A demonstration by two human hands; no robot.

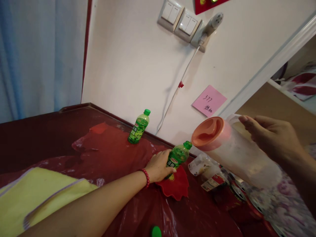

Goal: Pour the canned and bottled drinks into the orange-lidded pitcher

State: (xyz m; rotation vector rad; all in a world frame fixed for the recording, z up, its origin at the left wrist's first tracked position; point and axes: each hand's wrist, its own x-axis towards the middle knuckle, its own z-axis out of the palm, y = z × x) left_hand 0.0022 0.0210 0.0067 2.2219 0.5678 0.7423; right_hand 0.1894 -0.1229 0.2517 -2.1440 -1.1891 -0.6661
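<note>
Dark-red tabletop (46, 135), partly under plastic film. Nearest: green cap (156, 231), prob. the held btl's; yellow cloth (54, 189) at L. L hand (159, 167) wraps a green btl (178, 155) at a scalloped red mat (178, 188), fingers closed round its body, prob. steadying it; neck looks uncapped. R hand (276, 135) grips a cloudy pitcher (254, 164) by its handle, tipped approx. sideways so its orange lid (209, 131) faces the btl's mouth; contact, can't tell. Farther: 2nd btl (139, 128), capped, upright by the wall (128, 62), prob. set clear of the hands.
</note>
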